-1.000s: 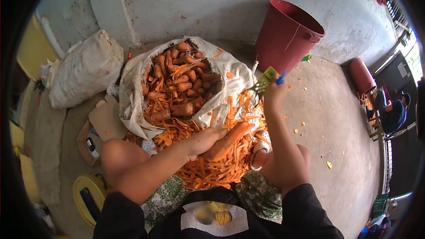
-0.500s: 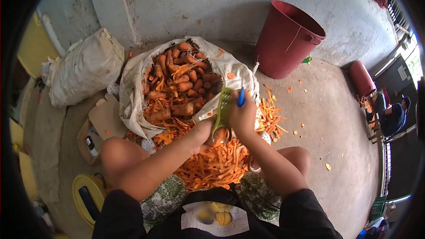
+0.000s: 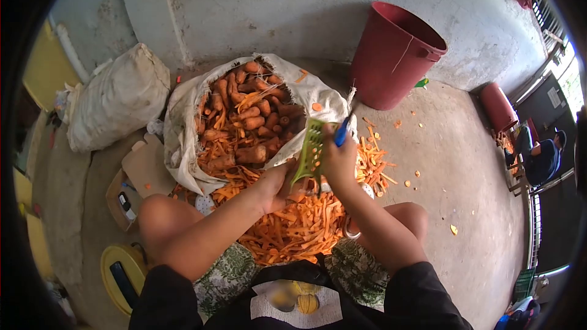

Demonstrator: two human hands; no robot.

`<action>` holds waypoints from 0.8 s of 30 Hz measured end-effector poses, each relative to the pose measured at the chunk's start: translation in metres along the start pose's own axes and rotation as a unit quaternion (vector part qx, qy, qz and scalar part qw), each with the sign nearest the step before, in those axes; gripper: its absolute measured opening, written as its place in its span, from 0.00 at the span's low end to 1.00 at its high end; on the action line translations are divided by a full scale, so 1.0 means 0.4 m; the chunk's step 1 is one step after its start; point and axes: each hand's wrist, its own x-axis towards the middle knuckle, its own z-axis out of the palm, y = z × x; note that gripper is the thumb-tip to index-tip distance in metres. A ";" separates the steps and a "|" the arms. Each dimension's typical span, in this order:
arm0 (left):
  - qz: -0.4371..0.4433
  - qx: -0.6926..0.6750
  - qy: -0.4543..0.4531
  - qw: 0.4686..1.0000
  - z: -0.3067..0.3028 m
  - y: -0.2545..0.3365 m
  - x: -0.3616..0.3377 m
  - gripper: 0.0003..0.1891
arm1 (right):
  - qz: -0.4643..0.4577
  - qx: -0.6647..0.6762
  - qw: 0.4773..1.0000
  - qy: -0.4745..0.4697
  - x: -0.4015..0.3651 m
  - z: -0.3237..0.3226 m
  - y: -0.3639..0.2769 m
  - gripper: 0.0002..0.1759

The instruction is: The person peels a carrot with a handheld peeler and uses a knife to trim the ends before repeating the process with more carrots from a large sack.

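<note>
My left hand (image 3: 276, 187) is closed around a carrot (image 3: 298, 194), low over a heap of orange peelings (image 3: 296, 232). My right hand (image 3: 338, 162) grips a yellow-green peeler (image 3: 310, 150) with holes along its body, its lower end against the carrot. A blue handle (image 3: 341, 132) with a thin dark blade, seemingly a small knife, also sticks up from that hand. Just beyond both hands lies an open white sack (image 3: 183, 137) full of carrots (image 3: 251, 123) mixed with peel strips. My fingers hide part of the carrot.
A tall red bin (image 3: 391, 61) stands by the wall, and a filled sack (image 3: 119, 101) leans at left. Near my left knee are an open cardboard box (image 3: 147, 165) and a yellow lid (image 3: 113, 269) with a phone (image 3: 124, 284). Another person (image 3: 541, 162) sits at far right.
The blue handle has tilted to the right in my right hand, and its dark blade now shows. The peeler has shifted slightly along the carrot, and my left hand has turned a little.
</note>
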 end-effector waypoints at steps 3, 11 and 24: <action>-0.021 0.005 0.023 0.999 0.064 0.016 -0.050 0.18 | -0.055 -0.065 0.996 0.001 -0.033 0.022 -0.007 0.11; -0.089 0.181 -0.064 0.977 0.093 -0.008 -0.086 0.21 | -0.047 -0.161 0.952 0.255 0.201 -0.119 0.110 0.13; 0.022 0.041 0.037 0.998 0.038 -0.002 -0.009 0.15 | -0.105 -0.142 0.984 0.020 -0.018 0.024 0.017 0.13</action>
